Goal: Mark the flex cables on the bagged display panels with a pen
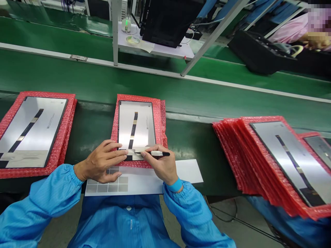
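Note:
A silvery display panel (pixel 141 127) with a dark ribbon cable (pixel 133 129) lies on red bubble wrap (pixel 158 120) in front of me. My left hand (pixel 104 162) rests at the panel's lower left, fingers stretched out, their tips on a pale strip near its bottom edge. With my right hand (pixel 162 165) I grip a white pen-like tool with a black end (pixel 156 153); its thin dark tip is at the strip. Below the panel lies a white sheet (pixel 150 182) with grey square stickers (pixel 107 186), partly under my left hand.
To the left, another panel (pixel 49 120) lies on red bubble wrap. A leaning stack of red bubble-wrap sheets (pixel 240 162) with panels stands at the right. Beyond the green bench (pixel 90 75) are a metal frame (pixel 115 34), a black monitor (pixel 168 24) and a person's pink sleeve (pixel 291 29).

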{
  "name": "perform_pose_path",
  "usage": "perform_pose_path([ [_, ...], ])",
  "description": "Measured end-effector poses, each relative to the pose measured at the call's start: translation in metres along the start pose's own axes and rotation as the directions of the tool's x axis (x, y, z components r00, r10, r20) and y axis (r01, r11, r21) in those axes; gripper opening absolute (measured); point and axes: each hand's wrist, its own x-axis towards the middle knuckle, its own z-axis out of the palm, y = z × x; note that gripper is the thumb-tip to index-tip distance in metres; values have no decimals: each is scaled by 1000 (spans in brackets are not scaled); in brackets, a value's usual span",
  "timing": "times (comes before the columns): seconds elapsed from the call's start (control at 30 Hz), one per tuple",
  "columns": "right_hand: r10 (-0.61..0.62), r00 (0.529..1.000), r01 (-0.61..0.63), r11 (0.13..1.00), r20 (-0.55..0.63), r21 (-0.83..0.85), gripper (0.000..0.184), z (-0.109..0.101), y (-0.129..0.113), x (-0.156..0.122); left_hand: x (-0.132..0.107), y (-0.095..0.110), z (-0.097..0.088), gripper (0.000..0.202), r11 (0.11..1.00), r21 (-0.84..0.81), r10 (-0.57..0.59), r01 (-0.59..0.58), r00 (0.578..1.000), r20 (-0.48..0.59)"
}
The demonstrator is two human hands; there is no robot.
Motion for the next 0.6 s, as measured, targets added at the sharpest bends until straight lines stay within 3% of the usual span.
perform_pose_path([
  [0.17, -17, 1000, 17, 1000, 0, -18, 17, 0, 1, 1, -1, 2, 1, 61, 1000, 18, -6, 6, 999, 40],
  [0.4, -14, 1000, 15, 1000, 3, -21, 17, -1, -1, 1, -5, 4, -1, 77, 995, 98, -36, 15, 974, 222],
  [0.6, -23, 1000, 23, 1000, 10, -15, 16, -1, -2, 2, -3, 7, -2, 84, 992, 123, -69, 35, 955, 288],
])
